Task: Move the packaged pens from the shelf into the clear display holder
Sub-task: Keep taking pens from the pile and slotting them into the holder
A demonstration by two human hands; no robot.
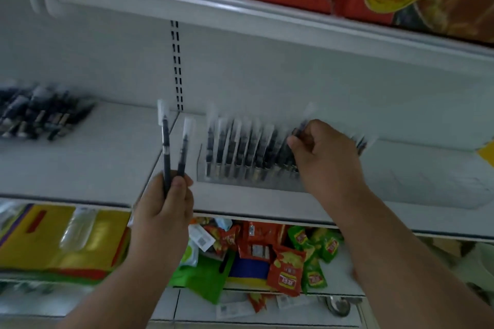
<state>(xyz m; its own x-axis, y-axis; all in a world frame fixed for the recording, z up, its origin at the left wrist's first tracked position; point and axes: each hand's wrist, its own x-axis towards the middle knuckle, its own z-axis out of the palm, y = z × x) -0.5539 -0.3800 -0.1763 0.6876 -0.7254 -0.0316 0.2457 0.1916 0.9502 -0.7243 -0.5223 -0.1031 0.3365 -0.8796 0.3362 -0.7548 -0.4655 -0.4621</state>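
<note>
- I see the white shelf carrying the clear display holder at centre, full of packaged pens
- My right hand, at 3 o'clock, pinches one pen there
- My left hand, at 7 o'clock, grips two pens upright

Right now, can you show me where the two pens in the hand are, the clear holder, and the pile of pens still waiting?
Two pens (166, 152): head view, on the longer pen's dark barrel.
Clear holder (227, 183): head view, on its front wall.
Pile of pens (40, 112): head view, middle of the heap.
</note>
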